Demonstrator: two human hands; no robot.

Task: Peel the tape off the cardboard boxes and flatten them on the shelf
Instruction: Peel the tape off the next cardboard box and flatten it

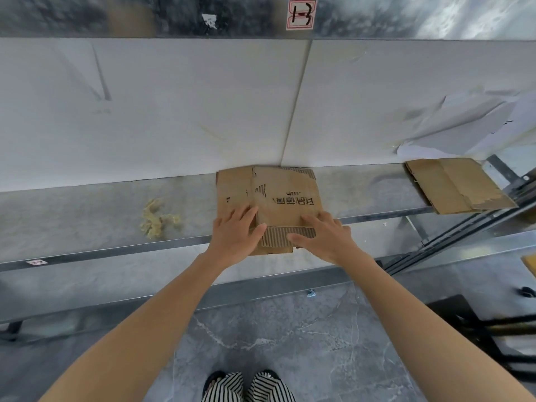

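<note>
— What were the hands doing?
— The left hand [235, 236] and right hand [324, 236], fingers straight, pressed a cardboard box [284, 195] flat at the shelf's [87, 216] front edge.
— How far along?
— Seemingly late: a second box [455, 184] lay flattened well to the right, and a yellowish wad [158, 219], likely peeled tape, to the left.

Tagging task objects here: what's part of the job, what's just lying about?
Job: flattened box under left hand and right hand; second flattened box; yellowish wad, likely peeled tape; shelf.
Lying about: white paper sheets; numbered label.
</note>
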